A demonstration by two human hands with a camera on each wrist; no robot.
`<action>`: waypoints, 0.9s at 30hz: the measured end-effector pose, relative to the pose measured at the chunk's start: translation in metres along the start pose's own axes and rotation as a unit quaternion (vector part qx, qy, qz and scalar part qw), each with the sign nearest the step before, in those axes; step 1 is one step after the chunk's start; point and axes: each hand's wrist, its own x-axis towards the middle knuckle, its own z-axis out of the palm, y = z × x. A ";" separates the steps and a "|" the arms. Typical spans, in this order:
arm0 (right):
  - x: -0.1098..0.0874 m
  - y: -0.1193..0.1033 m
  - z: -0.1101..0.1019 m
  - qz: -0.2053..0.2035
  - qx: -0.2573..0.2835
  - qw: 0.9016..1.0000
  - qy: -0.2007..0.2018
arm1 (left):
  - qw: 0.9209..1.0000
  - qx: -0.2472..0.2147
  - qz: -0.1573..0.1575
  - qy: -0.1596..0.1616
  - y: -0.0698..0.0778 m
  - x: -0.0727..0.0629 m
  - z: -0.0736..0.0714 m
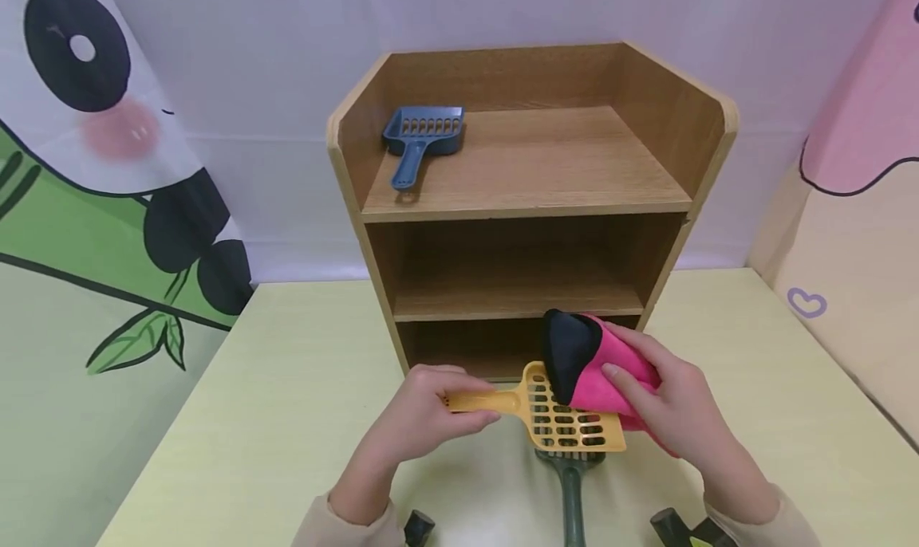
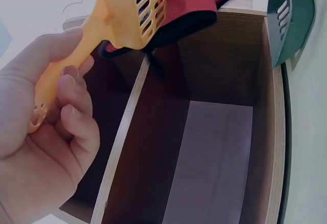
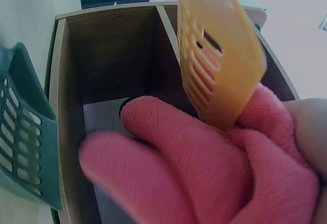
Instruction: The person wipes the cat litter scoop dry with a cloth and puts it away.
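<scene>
My left hand [image 1: 431,411] grips the handle of a yellow slotted litter scoop [image 1: 577,427], held level in front of the shelf. In my right hand [image 1: 668,395] is a bunched pink cloth [image 1: 610,371] with a black part, pressed against the scoop's far side. The left wrist view shows fingers curled round the yellow handle [image 2: 76,55]. Folds of the pink cloth [image 3: 189,168] hang below the scoop in the right wrist view. A dark green litter scoop [image 1: 572,491] lies on the table beneath, its head partly hidden by the yellow one.
A three-level wooden shelf [image 1: 524,212] stands at the back of the pale table [image 1: 287,419]. On its top level, at the left, sits a blue litter scoop [image 1: 424,140]. Black objects [image 1: 419,527] show at the near edge. A printed cloth backdrop [image 1: 287,92] hangs behind.
</scene>
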 end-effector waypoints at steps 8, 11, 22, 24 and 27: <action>-0.003 0.000 0.007 -0.177 0.061 0.981 -0.053 | 0.996 -0.061 -0.005 -0.059 0.003 -0.002 0.005; -0.004 -0.002 0.008 -0.186 0.076 0.975 -0.097 | 0.996 -0.052 0.011 -0.068 0.006 -0.002 0.007; -0.009 -0.002 0.000 -0.172 0.114 0.969 -0.135 | 0.997 0.002 0.034 -0.068 0.008 -0.001 0.009; -0.009 -0.004 0.004 -0.160 0.078 0.972 -0.153 | 0.996 0.021 0.053 -0.064 0.009 -0.001 0.011; -0.010 -0.006 0.011 -0.134 0.027 0.973 -0.185 | 0.994 0.040 0.078 -0.065 0.012 -0.002 0.014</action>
